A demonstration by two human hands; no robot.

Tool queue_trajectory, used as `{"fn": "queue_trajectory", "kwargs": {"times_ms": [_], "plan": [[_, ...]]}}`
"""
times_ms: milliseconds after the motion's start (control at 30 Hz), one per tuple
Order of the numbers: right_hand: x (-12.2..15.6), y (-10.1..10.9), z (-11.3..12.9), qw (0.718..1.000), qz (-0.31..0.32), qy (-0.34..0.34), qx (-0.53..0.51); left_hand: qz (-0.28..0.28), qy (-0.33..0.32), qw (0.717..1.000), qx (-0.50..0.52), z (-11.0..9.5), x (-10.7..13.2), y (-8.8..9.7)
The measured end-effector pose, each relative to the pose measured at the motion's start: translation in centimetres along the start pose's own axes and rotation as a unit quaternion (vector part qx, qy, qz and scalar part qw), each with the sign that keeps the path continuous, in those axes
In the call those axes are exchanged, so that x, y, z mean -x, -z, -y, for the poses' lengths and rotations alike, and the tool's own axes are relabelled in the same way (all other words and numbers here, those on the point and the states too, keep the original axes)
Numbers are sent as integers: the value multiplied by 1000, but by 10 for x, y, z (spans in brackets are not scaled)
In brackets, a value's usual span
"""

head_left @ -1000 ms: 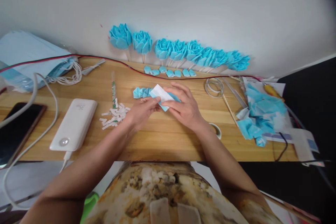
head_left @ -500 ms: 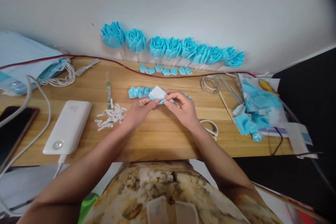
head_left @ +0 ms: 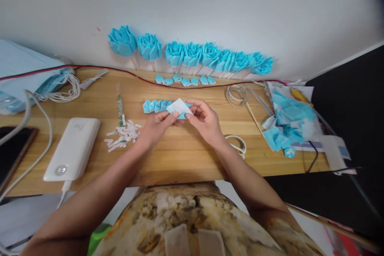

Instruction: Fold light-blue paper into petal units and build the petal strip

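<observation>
Between both hands is a small square sheet (head_left: 179, 107), white on its upper face with blue folded edges. My left hand (head_left: 160, 125) pinches its lower left edge between thumb and fingers. On the other side my right hand (head_left: 205, 122) is closed on the lower right edge, thumb in front. A row of folded blue petals (head_left: 156, 106) lies on the table just behind the sheet and is partly covered by it. Farther back, several more small folded blue pieces (head_left: 186, 81) lie in a line below the blue paper-like flowers (head_left: 192, 54) on sticks leaning against the wall.
To the left are white paper strips (head_left: 123, 135), a power bank (head_left: 73, 148) with a cable, a phone (head_left: 16, 154) and a bag of blue-white sheets (head_left: 33, 74). Scissors (head_left: 237, 144), a tape ring (head_left: 236, 95) and crumpled blue pieces (head_left: 288, 116) are on the right. A red-black wire (head_left: 132, 74) crosses behind.
The sheet now shows more of its white face and a folded blue lower edge, and the right fingers have shifted on it. The whole view has moved slightly.
</observation>
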State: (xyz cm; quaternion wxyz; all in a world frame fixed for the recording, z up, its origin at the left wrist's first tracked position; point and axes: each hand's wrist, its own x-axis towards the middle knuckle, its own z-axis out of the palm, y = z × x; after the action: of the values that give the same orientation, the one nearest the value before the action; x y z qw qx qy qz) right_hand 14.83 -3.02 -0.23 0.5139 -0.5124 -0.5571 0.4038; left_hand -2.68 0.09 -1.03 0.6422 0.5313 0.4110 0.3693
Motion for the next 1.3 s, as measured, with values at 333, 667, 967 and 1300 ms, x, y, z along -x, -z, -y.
{"fn": "queue_trajectory", "kwargs": {"times_ms": [333, 667, 967, 1300], "plan": [[1, 0, -7, 998, 38, -31, -46, -35, 2, 998, 49, 0, -2, 0], [1, 4, -8, 994, 68, -66, -62, -37, -15, 999, 0, -3, 1, 0], [0, 2, -10, 995, 60, -55, -59, -15, -22, 1000, -4, -1, 0, 0], [3, 9, -7, 999, 33, -2, 25, 54, 2, 992, -117, 5, 0, 1]]}}
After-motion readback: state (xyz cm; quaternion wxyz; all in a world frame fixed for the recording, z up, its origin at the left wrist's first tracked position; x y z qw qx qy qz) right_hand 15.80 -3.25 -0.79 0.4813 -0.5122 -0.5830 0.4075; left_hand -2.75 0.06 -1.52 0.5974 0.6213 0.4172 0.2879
